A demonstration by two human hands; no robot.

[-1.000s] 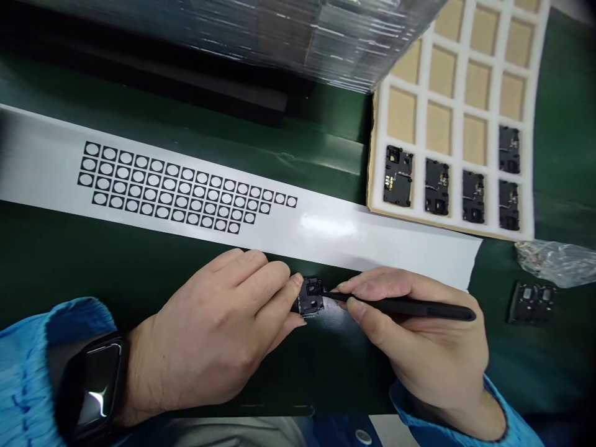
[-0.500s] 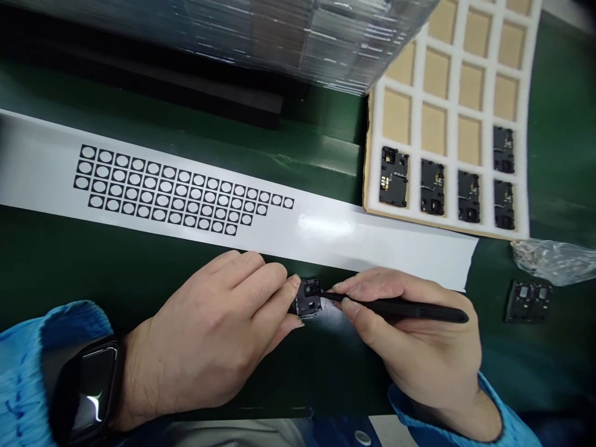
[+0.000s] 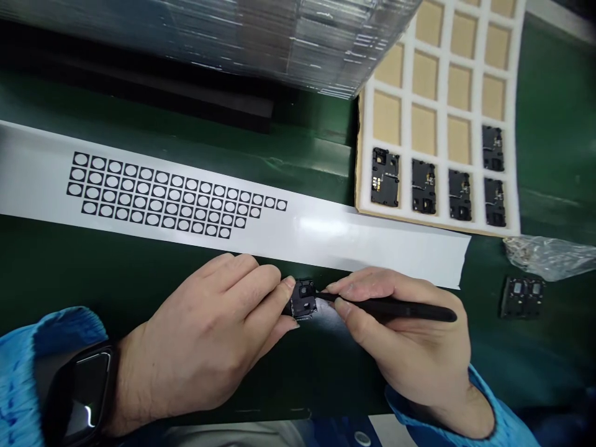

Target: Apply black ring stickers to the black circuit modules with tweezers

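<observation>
My left hand (image 3: pixel 200 341) pinches a small black electronic module (image 3: pixel 304 299) between thumb and fingers. Its left part is hidden by my fingertips. From the other side, my right hand (image 3: pixel 410 347) grips slim black tweezers (image 3: pixel 410 310) like a pen. Their thin tip reaches the module's right edge; whether it touches is too small to make out. Both hands are low over the dark green table, just in front of a white strip (image 3: pixel 335 236) carrying rows of black squares with white ovals (image 3: pixel 156 205).
A white foam tray (image 3: pixel 405 152) at upper right holds several black modules (image 3: pixel 423 186) in its near cells. Right of my right hand lie a clear plastic bag (image 3: pixel 549 254) and another black part (image 3: pixel 522 297). Stacked clear plastic trays (image 3: pixel 279 43) and a black bar (image 3: pixel 186 99) stand behind.
The whole view has shifted slightly, so the tray, bag and hands appear a little further left. The module tilts slightly differently; both grips stay the same.
</observation>
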